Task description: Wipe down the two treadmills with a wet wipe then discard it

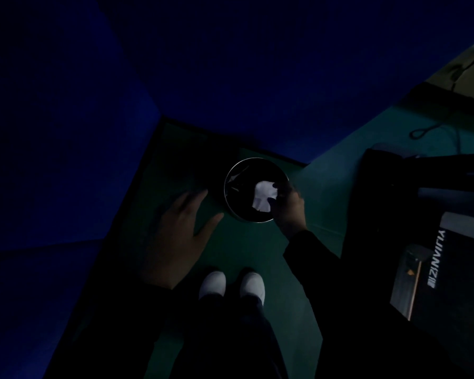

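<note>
The scene is very dark. A round bin [256,190] with a shiny rim stands on the green floor [238,247], in a corner of blue walls [66,132]. The right hand [288,205] reaches over the bin's right edge, its grip pinched on a crumpled white wet wipe [263,196] that sits over the bin's dark opening. The left hand [179,228] hovers to the left of the bin, grip released, fingers spread, touching nothing. Near the bottom, 2 white shoes [231,287] point toward the bin. At the right lies a black treadmill [422,242] with white lettering on its side rail; a dark cable [433,129] loops on the floor beyond it.
</note>
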{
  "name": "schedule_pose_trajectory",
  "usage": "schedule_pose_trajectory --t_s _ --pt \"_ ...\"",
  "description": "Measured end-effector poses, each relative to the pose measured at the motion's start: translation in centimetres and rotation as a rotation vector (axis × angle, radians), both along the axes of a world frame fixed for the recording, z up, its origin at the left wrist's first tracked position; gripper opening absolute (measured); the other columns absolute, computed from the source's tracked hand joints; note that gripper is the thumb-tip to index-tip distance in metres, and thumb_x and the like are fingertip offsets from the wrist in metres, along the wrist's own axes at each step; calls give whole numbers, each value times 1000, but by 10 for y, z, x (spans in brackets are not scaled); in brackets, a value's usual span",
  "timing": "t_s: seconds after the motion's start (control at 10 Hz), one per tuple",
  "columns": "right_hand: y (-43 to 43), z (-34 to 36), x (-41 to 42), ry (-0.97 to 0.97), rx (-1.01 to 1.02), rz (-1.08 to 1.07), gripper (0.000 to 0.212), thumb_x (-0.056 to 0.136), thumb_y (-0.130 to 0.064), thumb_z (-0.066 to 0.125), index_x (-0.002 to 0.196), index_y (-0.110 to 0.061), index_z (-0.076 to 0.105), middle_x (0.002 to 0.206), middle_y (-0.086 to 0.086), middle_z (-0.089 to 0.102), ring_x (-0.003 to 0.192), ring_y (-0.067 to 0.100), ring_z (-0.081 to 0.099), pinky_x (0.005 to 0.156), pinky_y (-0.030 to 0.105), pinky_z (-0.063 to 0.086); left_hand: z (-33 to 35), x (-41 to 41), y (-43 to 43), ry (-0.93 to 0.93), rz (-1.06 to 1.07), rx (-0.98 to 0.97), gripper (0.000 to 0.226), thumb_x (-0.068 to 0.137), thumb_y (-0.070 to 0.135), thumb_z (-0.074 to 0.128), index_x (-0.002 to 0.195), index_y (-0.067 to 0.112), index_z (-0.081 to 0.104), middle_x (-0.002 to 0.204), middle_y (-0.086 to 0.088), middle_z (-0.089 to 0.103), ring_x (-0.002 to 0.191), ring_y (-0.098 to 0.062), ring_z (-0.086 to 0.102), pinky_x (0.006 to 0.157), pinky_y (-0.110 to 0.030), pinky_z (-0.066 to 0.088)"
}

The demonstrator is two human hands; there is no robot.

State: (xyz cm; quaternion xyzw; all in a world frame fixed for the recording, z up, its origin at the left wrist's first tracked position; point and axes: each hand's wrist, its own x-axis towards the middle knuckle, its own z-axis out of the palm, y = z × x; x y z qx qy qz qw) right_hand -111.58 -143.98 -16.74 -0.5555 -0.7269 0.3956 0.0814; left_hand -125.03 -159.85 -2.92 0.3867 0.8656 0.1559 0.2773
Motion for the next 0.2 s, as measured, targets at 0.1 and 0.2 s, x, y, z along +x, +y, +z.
schedule_pose_trajectory --t_s 0.1,0.2 --pt "-4 9 4 -36 27 -6 25 80 -2 62 105 3 61 105 24 61 94 37 58 68 24 33 1 1 0 -13 -7 -15 55 90 44 50 138 18 43 143 -5 46 129 -22 41 102 -29 30" --pt "-15 27 13 10 82 0 21 81 -1 61 101 6 61 101 26 62 92 40 59 78 41 46 8 5 0 -1 -28 -11 55 90 44 50 138 18 43 143 -5 46 129 -24 42 103 -32 33"
